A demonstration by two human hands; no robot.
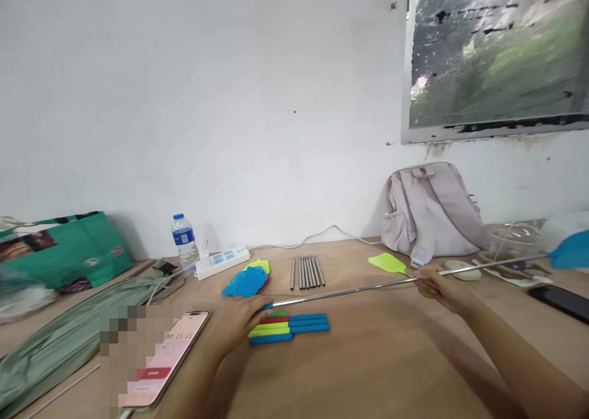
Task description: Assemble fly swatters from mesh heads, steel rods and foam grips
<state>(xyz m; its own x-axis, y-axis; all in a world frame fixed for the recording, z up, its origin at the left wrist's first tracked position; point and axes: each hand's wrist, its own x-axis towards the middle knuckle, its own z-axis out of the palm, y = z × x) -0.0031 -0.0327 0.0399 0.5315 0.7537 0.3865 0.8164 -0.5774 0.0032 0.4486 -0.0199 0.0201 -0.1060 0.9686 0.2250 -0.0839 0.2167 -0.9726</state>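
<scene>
A fly swatter stretches across the table, with its thin metal rod [350,291] drawn out long and its blue paddle head [573,250] at the far right. Closed around its short blue handle is my left hand [237,321]. My right hand [437,285] pinches the rod toward the head end. Below the rod lie several blue, yellow, red and green handle tubes [289,328] in rows. Beyond it several loose metal rods [308,272] lie side by side. A pile of swatter heads [246,281], blue on top, rests past my left hand. A yellow-green swatter head [387,262] lies near my right hand.
On the left are a phone [168,361] showing a timer, green cloth [50,339], a green bag [69,250], a water bottle [184,240] and a power strip [223,261]. On the right are a backpack [430,213], a clear bowl [515,241] and a dark phone [559,300].
</scene>
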